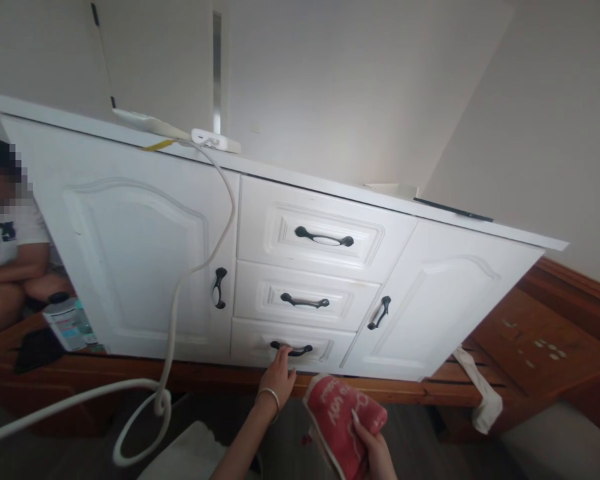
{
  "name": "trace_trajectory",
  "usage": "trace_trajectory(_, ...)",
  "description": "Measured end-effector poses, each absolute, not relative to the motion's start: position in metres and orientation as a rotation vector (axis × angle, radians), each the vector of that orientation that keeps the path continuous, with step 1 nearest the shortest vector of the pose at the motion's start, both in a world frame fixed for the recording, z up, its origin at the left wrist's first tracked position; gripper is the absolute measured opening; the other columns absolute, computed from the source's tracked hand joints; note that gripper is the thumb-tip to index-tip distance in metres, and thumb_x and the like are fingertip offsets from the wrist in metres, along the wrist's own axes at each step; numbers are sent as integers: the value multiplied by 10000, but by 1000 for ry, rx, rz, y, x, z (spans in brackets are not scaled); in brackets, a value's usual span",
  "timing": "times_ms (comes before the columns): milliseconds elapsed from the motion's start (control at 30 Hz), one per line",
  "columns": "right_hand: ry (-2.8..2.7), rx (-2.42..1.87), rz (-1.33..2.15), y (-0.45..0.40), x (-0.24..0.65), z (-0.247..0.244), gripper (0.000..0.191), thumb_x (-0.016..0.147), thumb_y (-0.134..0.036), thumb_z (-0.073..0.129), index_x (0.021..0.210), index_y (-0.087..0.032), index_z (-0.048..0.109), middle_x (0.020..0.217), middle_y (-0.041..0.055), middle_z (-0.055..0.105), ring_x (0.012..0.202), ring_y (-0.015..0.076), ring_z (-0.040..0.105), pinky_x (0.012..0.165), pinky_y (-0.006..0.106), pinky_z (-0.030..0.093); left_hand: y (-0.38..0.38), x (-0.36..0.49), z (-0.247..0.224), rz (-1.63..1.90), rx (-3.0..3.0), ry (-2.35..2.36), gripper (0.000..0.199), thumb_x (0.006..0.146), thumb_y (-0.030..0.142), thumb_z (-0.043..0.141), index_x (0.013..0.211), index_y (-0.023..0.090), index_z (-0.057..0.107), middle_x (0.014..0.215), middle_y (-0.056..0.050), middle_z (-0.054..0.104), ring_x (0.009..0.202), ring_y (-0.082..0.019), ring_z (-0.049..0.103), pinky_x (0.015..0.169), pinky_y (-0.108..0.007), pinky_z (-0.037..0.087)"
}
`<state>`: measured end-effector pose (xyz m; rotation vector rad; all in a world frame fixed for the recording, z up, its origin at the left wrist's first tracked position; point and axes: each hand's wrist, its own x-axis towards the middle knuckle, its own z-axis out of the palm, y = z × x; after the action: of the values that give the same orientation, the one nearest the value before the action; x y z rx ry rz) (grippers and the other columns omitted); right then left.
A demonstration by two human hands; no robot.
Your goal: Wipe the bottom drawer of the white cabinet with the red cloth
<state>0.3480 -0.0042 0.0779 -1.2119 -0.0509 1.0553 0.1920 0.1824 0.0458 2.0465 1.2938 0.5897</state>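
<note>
Bottom drawer (285, 347) of the white cabinet (130, 247): fully shut, lowest of three. Left hand (279, 377) has fingers hooked on its black handle (291, 348); pulling remains. Right hand (373, 447), below, grips a folded red cloth (340, 420).

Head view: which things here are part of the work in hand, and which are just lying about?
In hand:
left hand on bottom drawer handle
right hand holding red cloth

Lying about:
white cable
power strip
bottle
white rag
seated person
</note>
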Motion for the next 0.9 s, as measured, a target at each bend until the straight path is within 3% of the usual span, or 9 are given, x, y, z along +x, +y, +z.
trace_trajectory(233, 2, -1151, 1158, -9, 354, 139, 565, 389, -310, 970, 857, -126, 712, 845, 126, 783, 896, 357, 745, 821, 444, 610, 183, 191, 46, 591, 2021, 1315, 453, 894, 166, 424, 1346, 137, 433, 1506, -148, 454, 1322, -310, 538, 1091, -446, 440)
trace_trajectory(567, -96, -1198, 1130, -2, 342, 160, 567, 446, -348, 951, 913, -129, 716, 814, 114, 776, 870, 347, 745, 794, 446, 609, 148, 183, 42, 612, 1994, 1365, 375, 929, 217, 340, 1262, 172, 507, 1389, -140, 525, 1120, -264, 650, 992, -430, 492)
trace_trajectory(800, -146, -1214, 1157, 0, 337, 181, 581, 465, -341, 943, 954, -128, 713, 847, 118, 776, 874, 336, 744, 794, 446, 609, 71, 140, -6, 715, 1986, 1168, 444, 966, 422, 399, 1334, 216, 539, 1429, -148, 531, 1340, -235, 539, 1099, -399, 476)
trace_trajectory(833, -142, -1210, 1158, 1, 334, 184, 573, 468, -340, 943, 949, -130, 712, 859, 118, 777, 880, 334, 743, 796, 444, 609, 63, 135, -11, 734, 1988, 1127, 452, 961, 439, 418, 1331, 217, 550, 1408, -148, 554, 1316, -231, 560, 1085, -389, 491)
trace_trajectory(900, -141, -1196, 1149, 7, 329, 188, 552, 479, -334, 942, 938, -133, 711, 870, 116, 777, 889, 328, 741, 803, 440, 607, 51, 128, -17, 778, 1953, 1079, 431, 953, 451, 443, 1294, 229, 586, 1340, -139, 603, 1065, -188, 686, 943, -330, 569)
